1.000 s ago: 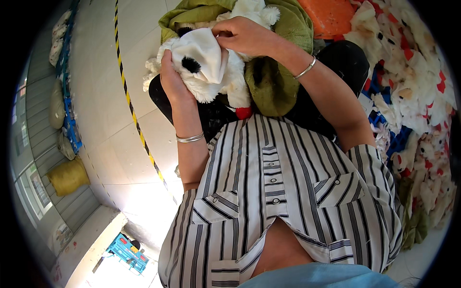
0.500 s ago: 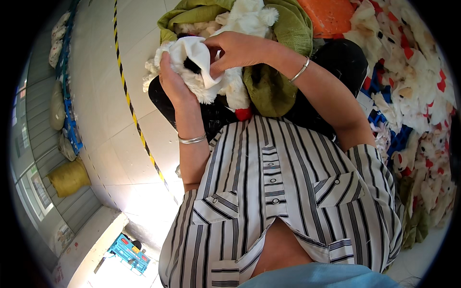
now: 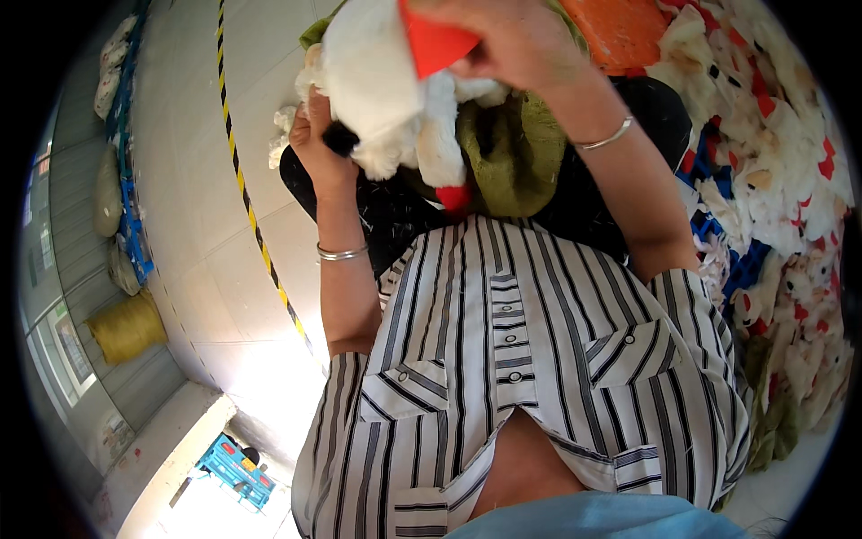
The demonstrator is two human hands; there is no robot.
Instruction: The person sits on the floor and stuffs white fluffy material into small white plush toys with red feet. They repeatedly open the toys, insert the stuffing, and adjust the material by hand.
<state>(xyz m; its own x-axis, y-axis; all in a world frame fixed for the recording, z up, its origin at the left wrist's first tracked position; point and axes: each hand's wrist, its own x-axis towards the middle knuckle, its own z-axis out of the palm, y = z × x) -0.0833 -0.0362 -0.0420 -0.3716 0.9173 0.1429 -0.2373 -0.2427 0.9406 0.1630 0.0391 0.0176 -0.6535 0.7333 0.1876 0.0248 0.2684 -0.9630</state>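
A white plush toy skin [image 3: 373, 76] is spread between my two hands above my lap. My left hand [image 3: 319, 148] is closed on its left edge, next to a black fuzzy patch [image 3: 340, 139]. Raised at the top of the view, my right hand [image 3: 530, 45] is closed on a red pointed piece [image 3: 438, 43] of the same skin; the fingertips are partly cut off and blurred. Below hangs a furry white limb [image 3: 440, 153] with a red end [image 3: 453, 198]. Under the plush, green cloth [image 3: 516, 153] lies over my dark trousers.
On the right is a large heap of white and red plush pieces [image 3: 781, 153], with blue crate lattice [image 3: 747, 263] showing beneath. An orange item [image 3: 618, 34] is behind it. Yellow-black tape [image 3: 244, 189] crosses the floor at left. A yellow bundle [image 3: 128, 330] stands by the wall.
My right hand has risen up and to the right, stretching the skin. The red pointed piece has come into sight. The black patch has shifted down and left, beside my left hand.
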